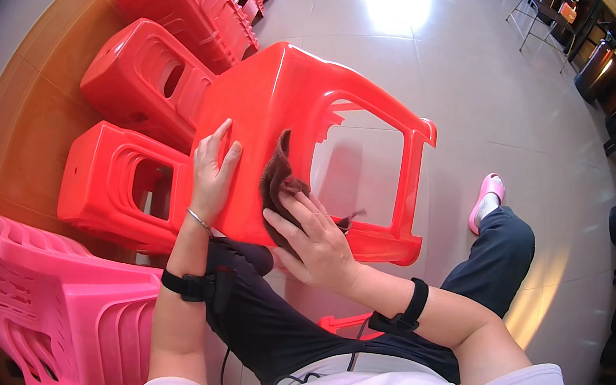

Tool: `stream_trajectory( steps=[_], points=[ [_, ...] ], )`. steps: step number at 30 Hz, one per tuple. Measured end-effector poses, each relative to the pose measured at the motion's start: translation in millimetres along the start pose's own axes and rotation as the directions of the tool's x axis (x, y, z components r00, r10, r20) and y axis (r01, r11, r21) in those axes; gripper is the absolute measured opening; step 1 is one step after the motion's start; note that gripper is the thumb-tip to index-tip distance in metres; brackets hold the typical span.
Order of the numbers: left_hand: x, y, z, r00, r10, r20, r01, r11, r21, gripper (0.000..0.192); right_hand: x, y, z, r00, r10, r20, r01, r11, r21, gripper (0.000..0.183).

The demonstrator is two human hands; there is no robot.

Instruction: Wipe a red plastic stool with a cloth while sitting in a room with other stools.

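Note:
Before me a red plastic stool (263, 91) lies tipped on its side, its seat turned towards the left and its legs pointing right. My left hand (213, 170) rests against the seat, thumb apart from the fingers. With my right hand (316, 241) I hold a dark brown cloth (280, 182) against the stool's near side, close to the seat edge. Part of the cloth is hidden under the fingers, and one end of it hangs over the frame of the side opening.
Several red stools, including a nearer one (97, 180) and a stack (192, 5), line the tiled wall (18, 110) at left. A pink plastic chair (105, 329) stands at lower left. A folding chair (545, 19) and dark containers (600, 68) are at right, beyond the tiled floor (475, 92).

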State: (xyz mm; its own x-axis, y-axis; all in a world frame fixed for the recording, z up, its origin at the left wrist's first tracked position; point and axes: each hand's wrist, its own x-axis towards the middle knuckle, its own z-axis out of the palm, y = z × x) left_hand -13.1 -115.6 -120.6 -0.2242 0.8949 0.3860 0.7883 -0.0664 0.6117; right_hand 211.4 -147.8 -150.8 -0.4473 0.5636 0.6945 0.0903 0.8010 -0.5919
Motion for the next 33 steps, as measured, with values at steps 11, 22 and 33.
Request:
stream_trajectory(
  steps=[11, 22, 33],
  points=[
    [-6, 13, -1, 0.998, 0.055, -0.006, -0.055, 0.998, 0.039, 0.057, 94, 64, -18, 0.975, 0.124, -0.186, -0.126, 0.992, -0.003, 0.037],
    [-13, 17, 8, 1.000, 0.002, -0.022, 0.000, 0.996, 0.086, 0.063, 86, 50, -14, 0.928, 0.309, -0.209, -0.305, 0.951, 0.049, 0.045],
    [-5, 33, 8, 0.955, -0.219, 0.199, 0.201, 0.974, 0.107, 0.092, 55, 24, -13, 0.950, 0.261, -0.169, -0.260, 0.965, 0.029, 0.045]
  ],
)
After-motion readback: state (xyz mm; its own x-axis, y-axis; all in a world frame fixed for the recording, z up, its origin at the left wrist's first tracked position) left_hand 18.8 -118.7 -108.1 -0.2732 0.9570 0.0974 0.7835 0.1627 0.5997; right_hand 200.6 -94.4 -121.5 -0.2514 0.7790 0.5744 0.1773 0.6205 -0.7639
